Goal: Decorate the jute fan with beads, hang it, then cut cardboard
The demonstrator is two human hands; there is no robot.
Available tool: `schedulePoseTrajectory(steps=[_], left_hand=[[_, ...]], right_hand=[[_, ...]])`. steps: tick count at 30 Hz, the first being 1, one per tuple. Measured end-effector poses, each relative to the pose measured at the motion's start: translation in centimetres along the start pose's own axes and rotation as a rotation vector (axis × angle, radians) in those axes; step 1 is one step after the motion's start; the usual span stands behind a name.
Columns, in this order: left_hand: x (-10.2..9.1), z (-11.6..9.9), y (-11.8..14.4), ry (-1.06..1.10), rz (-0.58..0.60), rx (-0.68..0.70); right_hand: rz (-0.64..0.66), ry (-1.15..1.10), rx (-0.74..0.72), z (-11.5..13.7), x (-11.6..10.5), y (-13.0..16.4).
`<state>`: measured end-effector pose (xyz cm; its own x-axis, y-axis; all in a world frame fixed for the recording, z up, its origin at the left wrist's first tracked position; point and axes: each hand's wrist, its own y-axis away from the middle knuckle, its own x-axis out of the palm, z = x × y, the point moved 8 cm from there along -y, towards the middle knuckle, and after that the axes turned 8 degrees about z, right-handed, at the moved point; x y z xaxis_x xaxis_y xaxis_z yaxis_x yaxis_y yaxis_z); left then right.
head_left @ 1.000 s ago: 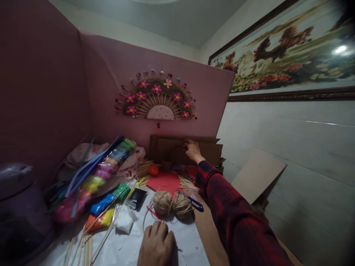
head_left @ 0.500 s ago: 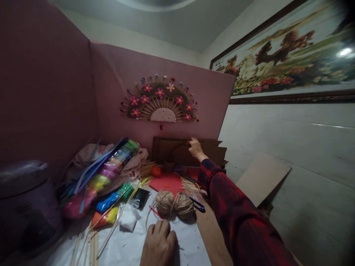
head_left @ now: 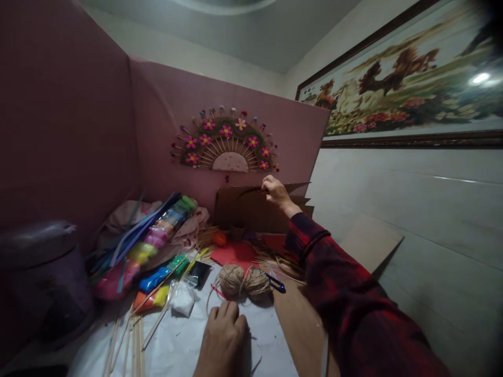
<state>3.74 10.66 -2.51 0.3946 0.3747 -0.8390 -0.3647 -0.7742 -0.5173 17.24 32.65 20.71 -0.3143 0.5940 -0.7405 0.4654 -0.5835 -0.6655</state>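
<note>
At the back of the table my right hand (head_left: 277, 192) pinches the top edge of a brown cardboard sheet (head_left: 239, 209), pulled forward from other cardboard behind it. My left hand (head_left: 223, 335) rests on white paper (head_left: 271, 345), fingers curled down and together. Whatever may lie under those fingers is hidden. Just beyond them sit two balls of twine (head_left: 245, 283), with a loose strand trailing to the left. A dark blue utility knife (head_left: 277, 284) lies against the right ball. Red sheets (head_left: 233, 255) and a pair of scissors (head_left: 288, 267) are behind the twine.
Bags of coloured clay (head_left: 157, 280), thin wooden sticks (head_left: 135, 340) and a white packet (head_left: 183, 298) occupy the left. A lidded bin (head_left: 43, 293) stands at far left. A decorated fan (head_left: 226, 141) hangs on the pink panel. Another cardboard piece (head_left: 369, 241) leans on the right wall.
My right hand has risen slightly, lifting and tilting the front cardboard sheet toward me, apart from the sheets behind. My left hand has stayed about where it was.
</note>
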Motion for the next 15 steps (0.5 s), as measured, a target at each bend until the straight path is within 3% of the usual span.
schedulePoseTrajectory(steps=[4, 6, 8, 10, 12, 15], left_hand=[[-1.4, -0.8, -0.1, 0.034, 0.117, -0.038], [-1.9, -0.6, -0.4, 0.135, 0.126, -0.05], [-3.0, 0.2, -0.8, 0.371, 0.032, -0.069], [-4.2, 1.7, -1.3, 0.707, -0.103, -0.123], [-4.6, 3.4, -1.6, 1.08, -0.153, -0.263], [-5.3, 3.6, -1.7, 1.668, -0.131, -0.35]], right_hand=[[-0.06, 0.008, -0.011, 3.3, -5.4, 0.9], [-0.19, -0.001, -0.014, 4.9, -9.5, 1.6], [-0.337, -0.07, -0.019, 6.3, -13.5, 2.7], [-0.388, -0.217, 0.006, 7.1, -16.0, 3.9], [-0.316, -0.454, 0.086, 7.5, -16.1, 5.2], [-0.078, -0.874, 0.327, 8.3, -11.9, 8.6]])
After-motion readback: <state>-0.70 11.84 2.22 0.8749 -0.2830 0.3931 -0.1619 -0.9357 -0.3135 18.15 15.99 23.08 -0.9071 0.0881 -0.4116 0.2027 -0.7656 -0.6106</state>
